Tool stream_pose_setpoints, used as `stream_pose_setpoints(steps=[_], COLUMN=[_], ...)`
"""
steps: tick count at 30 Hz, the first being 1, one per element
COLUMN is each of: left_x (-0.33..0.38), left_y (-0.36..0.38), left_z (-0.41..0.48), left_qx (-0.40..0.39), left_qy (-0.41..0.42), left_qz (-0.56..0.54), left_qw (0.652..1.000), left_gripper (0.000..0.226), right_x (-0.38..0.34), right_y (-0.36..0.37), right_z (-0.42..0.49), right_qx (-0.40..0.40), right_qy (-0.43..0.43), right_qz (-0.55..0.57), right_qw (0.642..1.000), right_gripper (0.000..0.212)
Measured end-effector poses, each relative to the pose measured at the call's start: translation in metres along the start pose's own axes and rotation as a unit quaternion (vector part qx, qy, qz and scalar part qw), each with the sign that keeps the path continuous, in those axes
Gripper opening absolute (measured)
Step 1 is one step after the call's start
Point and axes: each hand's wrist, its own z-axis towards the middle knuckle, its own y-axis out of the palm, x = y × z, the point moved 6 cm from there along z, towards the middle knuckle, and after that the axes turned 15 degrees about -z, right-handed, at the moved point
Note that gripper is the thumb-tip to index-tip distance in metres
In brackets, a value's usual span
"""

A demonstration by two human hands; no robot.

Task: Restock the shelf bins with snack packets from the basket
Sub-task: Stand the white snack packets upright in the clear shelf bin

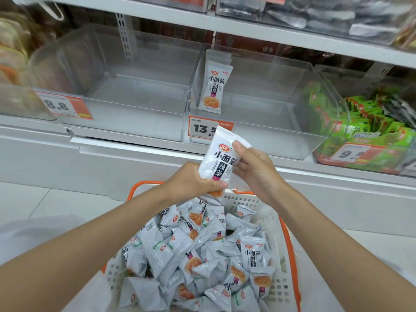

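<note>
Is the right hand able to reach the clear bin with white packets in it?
Probably yes: the right hand is near the clear bin, whose top looks open, with nothing between. It and the left hand hold a packet.

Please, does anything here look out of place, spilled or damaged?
Nothing looks spilled or torn. The white packets in the middle bin stand on end against its left wall, tilted a little. The basket holds a loose heap. The held packet looks intact.

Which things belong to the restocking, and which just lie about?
Part of the job: white snack packet gripped by left hand and right hand; white plastic basket, orange rim; clear plastic shelf bin.
Just there: green snack packets; orange price tags.
</note>
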Motion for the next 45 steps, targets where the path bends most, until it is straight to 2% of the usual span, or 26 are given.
stream_pose_setpoints(steps=[2,5,8,11,15,18,23,25,29,31,32,34,36,37,39,41,45], left_x=[0.004,0.012,0.059,0.122,0.182,0.19,0.184,0.184,0.19,0.191,0.192,0.194,0.194,0.194,0.195,0.194,0.195], left_y=[-0.003,-0.01,-0.028,-0.043,-0.065,-0.089,-0.105,-0.107,-0.109,-0.113,-0.115,-0.117,-0.117,-0.117,-0.116,-0.117,-0.119], left_z=[0.001,0.004,0.015,0.039,0.084,0.12,0.163,0.177,0.201,0.209,0.212,0.214,0.215,0.215,0.214,0.214,0.211], left_qx=[-0.003,-0.031,0.016,0.076,0.153,0.185,0.151,0.138,0.143,0.159,0.166,0.178,0.182,0.183,0.186,0.191,0.209], left_qy=[0.006,-0.007,0.099,0.191,0.26,0.233,0.164,0.139,0.125,0.126,0.13,0.133,0.127,0.125,0.124,0.124,0.133], left_qz=[0.017,0.077,0.076,0.046,0.175,0.259,0.31,0.341,0.456,0.485,0.487,0.485,0.479,0.472,0.461,0.446,0.437], left_qw=[1.0,0.996,0.992,0.977,0.937,0.919,0.924,0.919,0.87,0.851,0.847,0.846,0.85,0.853,0.858,0.865,0.865], left_gripper=[0.013,0.028,0.056,0.044,0.023,0.031,0.052,0.052,0.036,0.026,0.022,0.016,0.012,0.012,0.011,0.011,0.012], right_x=[0.003,-0.008,-0.042,-0.091,-0.138,-0.14,-0.098,-0.085,-0.08,-0.08,-0.08,-0.076,-0.069,-0.065,-0.059,-0.06,-0.062], right_y=[0.005,-0.002,-0.016,-0.029,-0.049,-0.06,-0.052,-0.044,-0.029,-0.025,-0.024,-0.022,-0.02,-0.018,-0.013,-0.011,-0.011], right_z=[-0.003,-0.001,0.004,0.018,0.062,0.103,0.166,0.187,0.208,0.213,0.214,0.217,0.217,0.218,0.221,0.223,0.228], right_qx=[-0.016,0.04,0.072,0.112,0.164,0.182,0.154,0.13,0.11,0.101,0.098,0.093,0.075,0.057,0.017,0.024,0.052], right_qy=[0.0,-0.028,-0.093,-0.167,-0.21,-0.197,-0.104,-0.095,-0.096,-0.094,-0.091,-0.072,-0.018,0.004,0.012,-0.001,-0.008], right_qz=[-0.045,-0.102,-0.128,-0.151,-0.161,-0.188,-0.227,-0.234,-0.248,-0.265,-0.29,-0.377,-0.441,-0.456,-0.463,-0.467,-0.449], right_qw=[0.999,0.994,0.985,0.968,0.95,0.945,0.956,0.959,0.958,0.954,0.948,0.919,0.894,0.888,0.886,0.884,0.892], right_gripper=[0.033,0.016,0.008,0.004,0.006,0.004,0.017,0.019,0.011,0.014,0.022,0.052,0.071,0.07,0.048,0.034,0.042])
